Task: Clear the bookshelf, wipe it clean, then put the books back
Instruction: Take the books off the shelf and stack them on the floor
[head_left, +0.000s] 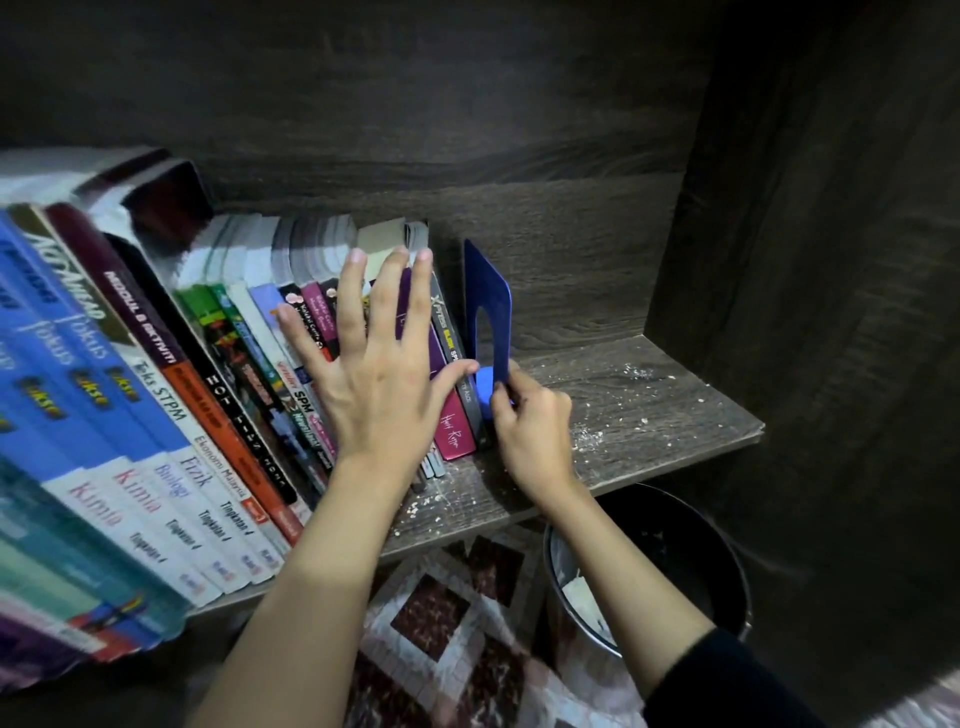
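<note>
- Black sleeve (727, 680) of the right arm sits closest, bottom right; both forearms reach forward to the shelf.
- Left hand (374, 374): open flat, fingers spread, palm pressed on the spines of the small books at the right end of the row of books (223, 374); it grips nothing.
- Right hand (530, 421): fingers curled, pinching the lower front edge of the blue bookend (485, 306).
- Key relation: the bookend stands upright at the row's right end, just beside the last grey book (451, 338) (touching or a thin gap, cannot tell). The right hand is on it and the left hand is just to its left. The row runs left-right along the shelf board (649, 410), spines facing out.
- Look: the bookend is a thin sheet with an arched cut-out. The board right of it is dark wood-grain dotted with white crumbs and dust.
- Judgement: clearing looks barely begun. Only 1 support needs pulling rightward while the left hand braces the row against toppling.
- Black bin (675, 561) stands on the floor below the shelf.
</note>
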